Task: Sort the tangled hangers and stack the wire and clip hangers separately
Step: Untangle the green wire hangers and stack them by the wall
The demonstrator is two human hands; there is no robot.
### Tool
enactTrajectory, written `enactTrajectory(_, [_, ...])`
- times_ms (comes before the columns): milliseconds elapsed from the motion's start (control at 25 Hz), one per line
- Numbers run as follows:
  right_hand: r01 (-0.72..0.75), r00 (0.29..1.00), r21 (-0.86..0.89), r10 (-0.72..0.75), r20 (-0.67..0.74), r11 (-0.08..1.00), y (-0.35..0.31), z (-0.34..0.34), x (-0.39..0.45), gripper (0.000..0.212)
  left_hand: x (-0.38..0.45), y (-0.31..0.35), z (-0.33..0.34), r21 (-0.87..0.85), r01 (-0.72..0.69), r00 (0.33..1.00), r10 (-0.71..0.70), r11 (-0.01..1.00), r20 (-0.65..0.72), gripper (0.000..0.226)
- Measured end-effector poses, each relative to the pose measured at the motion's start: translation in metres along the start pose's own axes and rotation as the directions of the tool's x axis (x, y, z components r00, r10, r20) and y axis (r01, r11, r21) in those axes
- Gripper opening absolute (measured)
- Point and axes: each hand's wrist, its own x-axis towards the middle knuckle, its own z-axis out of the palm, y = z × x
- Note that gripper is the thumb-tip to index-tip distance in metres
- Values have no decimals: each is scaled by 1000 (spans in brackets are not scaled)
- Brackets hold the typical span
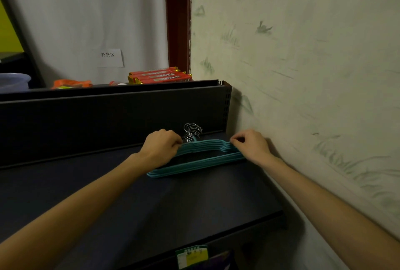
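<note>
At the near edge of the dark shelf [151,215] a green and white label [191,256] is seen hanging from the shelf lip, below and between the two forearms. Further in, a stack of teal hangers [201,162] is laid flat on the shelf, between the two hands. The left hand [161,149] is curled over the left shoulder of the stack, with its fingertips pinched on the upper bars. The right hand [251,146] is clenched on the right end of the stack, the top bars being nipped between thumb and fingers. Just beyond the left hand, the chrome hooks [191,132] of the hangers are bunched together and stand against the dark back panel [108,118]. To the right of the right hand a pale patterned wall [303,64] is met. Beyond the panel, above both hands, red packets [160,75] are stacked, and a paper note [110,57] is fixed to a white curtain [86,9].
</note>
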Motion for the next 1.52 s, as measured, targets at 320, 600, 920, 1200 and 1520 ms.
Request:
enactTrajectory(320, [179, 970, -156, -148, 193, 971, -8, 1, 11, 28, -7, -8, 5, 0, 93, 988, -92, 996, 123, 23])
enactTrajectory(600, [266, 932, -341, -151, 329, 901, -19, -6, 28, 27, -8, -14, -5, 43, 218, 953, -223, 975, 207, 36])
enactTrajectory(920, [323, 888, -385, -136, 439, 865, -27, -11, 36, 25, -12, -11, -8, 60, 269, 918, -274, 961, 288, 43])
enactTrajectory(1200, [403, 873, -474, -174, 455, 783, -34, -10, 33, 19, -16, -13, -12, 74, 254, 909, -264, 964, 322, 27])
enactTrajectory(1520, [421, 862, -506, -158, 482, 753, -38, -14, 40, 27, -27, -17, -11, 79, 207, 946, -220, 975, 237, 13])
